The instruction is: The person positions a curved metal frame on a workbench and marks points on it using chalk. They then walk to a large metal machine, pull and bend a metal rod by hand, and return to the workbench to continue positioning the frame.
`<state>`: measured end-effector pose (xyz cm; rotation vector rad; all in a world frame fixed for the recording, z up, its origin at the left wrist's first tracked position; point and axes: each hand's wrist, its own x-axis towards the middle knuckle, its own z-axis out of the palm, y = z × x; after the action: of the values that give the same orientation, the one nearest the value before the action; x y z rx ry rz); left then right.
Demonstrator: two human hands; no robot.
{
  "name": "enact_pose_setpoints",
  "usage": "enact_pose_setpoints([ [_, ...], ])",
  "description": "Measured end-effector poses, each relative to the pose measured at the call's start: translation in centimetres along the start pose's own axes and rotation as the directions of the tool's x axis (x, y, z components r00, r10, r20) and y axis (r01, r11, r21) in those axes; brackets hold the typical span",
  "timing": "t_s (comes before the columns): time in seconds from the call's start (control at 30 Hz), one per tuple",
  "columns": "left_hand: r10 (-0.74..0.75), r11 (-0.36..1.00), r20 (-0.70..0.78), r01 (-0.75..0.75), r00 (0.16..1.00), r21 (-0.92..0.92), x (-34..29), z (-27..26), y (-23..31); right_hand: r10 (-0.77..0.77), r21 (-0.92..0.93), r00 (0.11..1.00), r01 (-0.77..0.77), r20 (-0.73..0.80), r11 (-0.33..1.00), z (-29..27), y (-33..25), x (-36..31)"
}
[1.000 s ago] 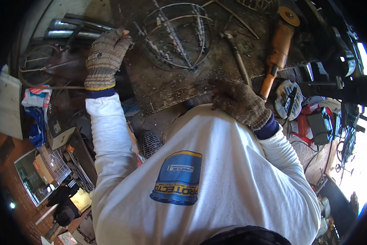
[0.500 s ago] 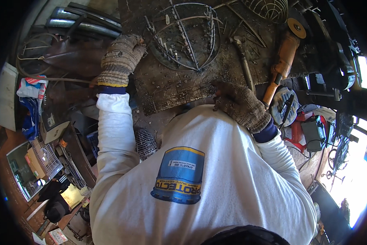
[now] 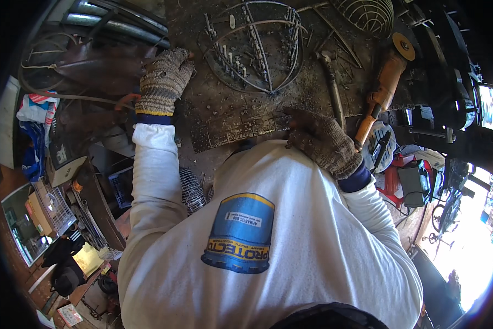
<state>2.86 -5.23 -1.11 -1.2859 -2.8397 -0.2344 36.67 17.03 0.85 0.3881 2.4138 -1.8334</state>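
Observation:
My left hand [image 3: 165, 79], in a striped knitted glove, is at the left edge of a dark worktop [image 3: 224, 122]. Its fingers curl under, and what they close on is hidden. Beside that wrist shows an orange piece [image 3: 128, 101] by a cable. My right hand [image 3: 324, 143], in a brown glove, lies over my shirt at the worktop's near edge. Its fingers point left, parted, with nothing seen in them. Ahead lies a round frame of bent metal rods [image 3: 256, 46] with short pieces along its bars. A hammer [image 3: 332, 88] and an orange angle grinder [image 3: 382, 92] lie to its right.
A domed wire cage [image 3: 368, 15] and loose thin rods [image 3: 342, 45] are at the far right of the worktop. Metal tubes [image 3: 101, 24] and a brown sheet [image 3: 101, 64] lie at left. A wire mesh roll [image 3: 191, 191] stands below. A red and grey case [image 3: 414, 182] sits at right.
The view has shifted slightly, so the worktop and its tools sit a little further right. More of the orange piece shows by my left wrist. Both hands keep nearly the same pose.

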Motion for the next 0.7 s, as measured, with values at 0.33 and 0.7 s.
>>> enact_pose_setpoints([
  [0.33,0.051,0.999,-0.014,-0.051,0.999,-0.005,0.1,-0.2,0.6,-0.01,0.065,0.998,0.006,0.059,0.998,0.2,-1.1,0.1],
  [0.7,0.097,0.976,-0.142,-0.122,0.985,-0.18,0.7,-1.8,3.2,-0.119,-0.033,0.993,0.12,0.026,0.992,0.2,0.4,0.1],
])
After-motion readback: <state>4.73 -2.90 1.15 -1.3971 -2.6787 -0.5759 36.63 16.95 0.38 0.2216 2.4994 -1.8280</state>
